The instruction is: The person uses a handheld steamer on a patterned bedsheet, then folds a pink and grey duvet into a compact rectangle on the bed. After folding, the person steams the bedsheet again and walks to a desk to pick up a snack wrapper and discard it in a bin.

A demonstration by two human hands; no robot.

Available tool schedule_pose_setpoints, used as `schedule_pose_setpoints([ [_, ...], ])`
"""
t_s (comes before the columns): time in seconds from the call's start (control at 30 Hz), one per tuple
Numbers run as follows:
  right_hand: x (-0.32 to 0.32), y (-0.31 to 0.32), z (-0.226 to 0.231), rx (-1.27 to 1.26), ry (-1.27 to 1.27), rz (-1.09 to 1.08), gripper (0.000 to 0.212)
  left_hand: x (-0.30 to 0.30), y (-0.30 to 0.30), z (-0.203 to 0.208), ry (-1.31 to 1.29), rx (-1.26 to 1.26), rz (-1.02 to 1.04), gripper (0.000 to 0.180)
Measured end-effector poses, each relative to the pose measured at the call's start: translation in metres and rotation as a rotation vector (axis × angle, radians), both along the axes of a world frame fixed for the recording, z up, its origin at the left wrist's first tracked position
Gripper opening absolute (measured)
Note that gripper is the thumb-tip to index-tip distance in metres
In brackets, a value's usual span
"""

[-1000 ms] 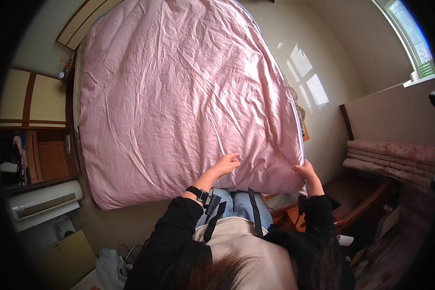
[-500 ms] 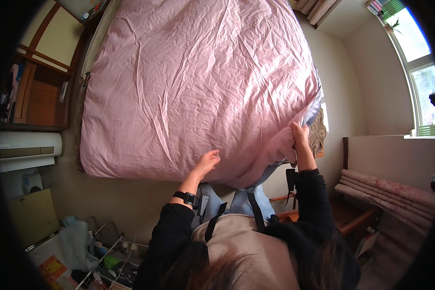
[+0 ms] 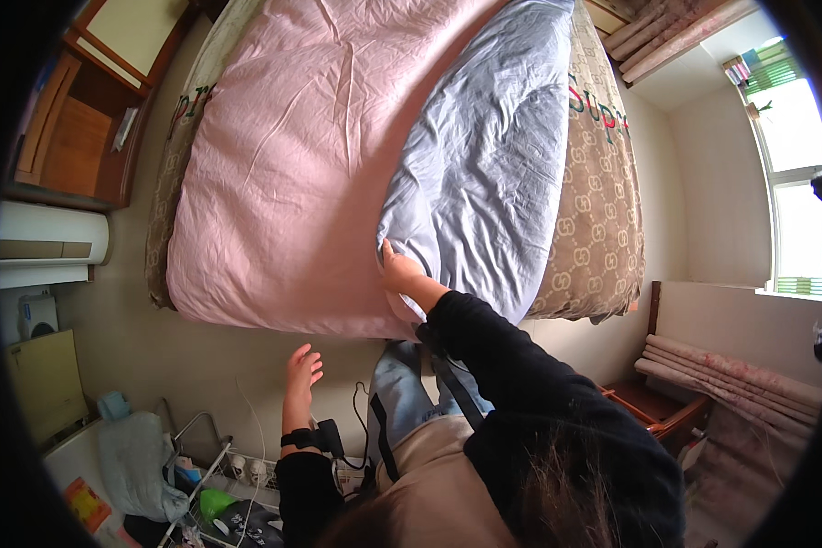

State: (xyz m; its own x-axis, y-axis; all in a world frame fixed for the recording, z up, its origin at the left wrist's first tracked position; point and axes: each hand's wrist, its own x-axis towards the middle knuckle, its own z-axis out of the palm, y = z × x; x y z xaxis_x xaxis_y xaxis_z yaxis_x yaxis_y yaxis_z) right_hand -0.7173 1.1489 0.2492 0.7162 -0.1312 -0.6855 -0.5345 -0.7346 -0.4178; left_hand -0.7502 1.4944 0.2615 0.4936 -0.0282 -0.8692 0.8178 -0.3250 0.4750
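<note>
A large duvet (image 3: 274, 183), pink on top, covers the left and middle of the bed. Its right side is folded over, so the grey-blue underside (image 3: 493, 173) faces up. My right hand (image 3: 402, 271) grips the folded edge near the foot of the bed, at about the middle. Off the bed's front edge hangs my left hand (image 3: 303, 370), fingers apart and holding nothing. Where the duvet is folded back, a brown patterned bedspread (image 3: 598, 210) shows along the bed's right side.
At lower left stands a wire rack (image 3: 192, 493) with assorted items and a grey cloth (image 3: 137, 457). A wooden cabinet (image 3: 82, 137) and a white air conditioner (image 3: 50, 242) line the left wall. Rolled pink fabric (image 3: 731, 374) lies at right, below the window (image 3: 795, 173).
My right hand has drawn the duvet's right edge leftward, folding it over and exposing the grey-blue underside and bedspread. My left hand has moved off the duvet, down and left.
</note>
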Motion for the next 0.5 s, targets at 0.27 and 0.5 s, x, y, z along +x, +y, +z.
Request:
schedule_pose_setpoints([
  [0.27,-0.014,-0.003,-0.025,0.124,-0.129,-0.193,0.1,-0.011,-0.032,-0.005,0.14,-0.077,-0.119,0.056],
  [0.5,-0.027,-0.031,0.003,0.221,-0.242,-0.458,0.09,0.04,-0.077,0.009,-0.183,-0.222,-0.26,0.05],
])
